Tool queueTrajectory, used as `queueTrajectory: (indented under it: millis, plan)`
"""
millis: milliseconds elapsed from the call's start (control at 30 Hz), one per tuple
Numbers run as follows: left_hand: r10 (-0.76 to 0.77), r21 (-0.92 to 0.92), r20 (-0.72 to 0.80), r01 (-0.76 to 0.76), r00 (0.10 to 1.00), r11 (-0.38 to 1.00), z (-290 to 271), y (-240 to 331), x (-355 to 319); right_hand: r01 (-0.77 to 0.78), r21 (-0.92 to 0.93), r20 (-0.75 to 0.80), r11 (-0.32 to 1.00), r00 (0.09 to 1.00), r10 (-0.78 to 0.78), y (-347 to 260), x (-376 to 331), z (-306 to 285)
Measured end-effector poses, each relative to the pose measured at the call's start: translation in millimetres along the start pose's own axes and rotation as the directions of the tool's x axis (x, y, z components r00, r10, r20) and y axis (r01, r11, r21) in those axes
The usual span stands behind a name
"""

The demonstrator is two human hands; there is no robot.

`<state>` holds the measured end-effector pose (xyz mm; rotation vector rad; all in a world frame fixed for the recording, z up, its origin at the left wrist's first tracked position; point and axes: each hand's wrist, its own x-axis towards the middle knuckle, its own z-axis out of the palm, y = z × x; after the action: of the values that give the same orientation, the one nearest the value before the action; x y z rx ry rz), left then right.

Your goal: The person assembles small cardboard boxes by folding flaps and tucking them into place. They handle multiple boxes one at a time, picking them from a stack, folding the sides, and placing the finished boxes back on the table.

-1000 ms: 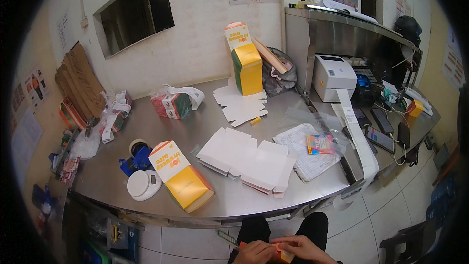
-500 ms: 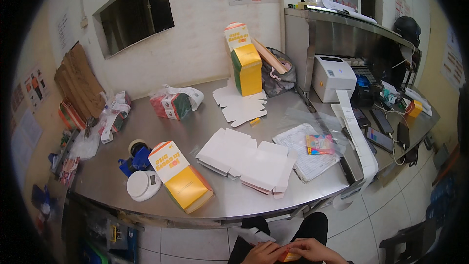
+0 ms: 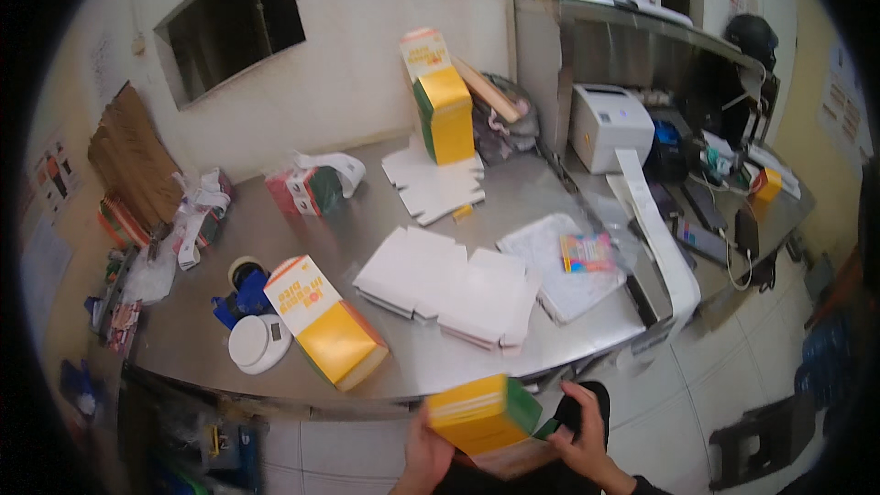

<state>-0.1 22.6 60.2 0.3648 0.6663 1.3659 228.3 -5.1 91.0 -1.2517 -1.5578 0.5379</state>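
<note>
A yellow carton (image 3: 472,412) with a green end is held low in front of me, over my lap and just past the table's near edge. My left hand (image 3: 429,454) grips its left side. At the green end, my right hand (image 3: 587,440) has its thumb and lower fingers at a small green flap, while its upper finger is raised. A closed yellow and white carton (image 3: 335,325) lies on the table to the left. Flat white cardboard blanks (image 3: 458,284) are stacked near the middle.
Left on the steel table (image 3: 247,247) are a white scale (image 3: 259,344), a tape dispenser (image 3: 252,293) and plastic-wrapped packages (image 3: 314,185). Another yellow carton (image 3: 446,115) stands at the back on white blanks. To the right are a clipboard-like pad (image 3: 550,289) and a label printer (image 3: 612,128).
The yellow carton has come up into view between my hands, which were low together over my lap. My hands have moved apart, and the whole view has shifted slightly.
</note>
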Motion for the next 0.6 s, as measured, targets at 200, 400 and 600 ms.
queueTrajectory:
  millis: [200, 400, 600]
  plan:
    - [0.175, -0.221, -0.123, -0.199, 0.977, 0.955, 7.4, 19.5, 5.3, -0.069, 0.025, 0.215, 0.997, 0.975, 0.062, 4.7, -0.2, 24.9]
    - [0.966, 0.743, -0.013, -0.644, 0.259, 0.183, 39.5, 19.9, 12.1, 0.189, -0.245, 0.193, 0.951, 0.971, -0.143, -16.6, 21.1, 5.1]
    - [-0.018, 0.674, 0.567, -0.476, 0.824, -0.564, 65.0, 27.4, -21.7, 0.403, -0.427, 0.361, 0.809, 0.897, -0.256, -35.3, 31.3, 0.7]
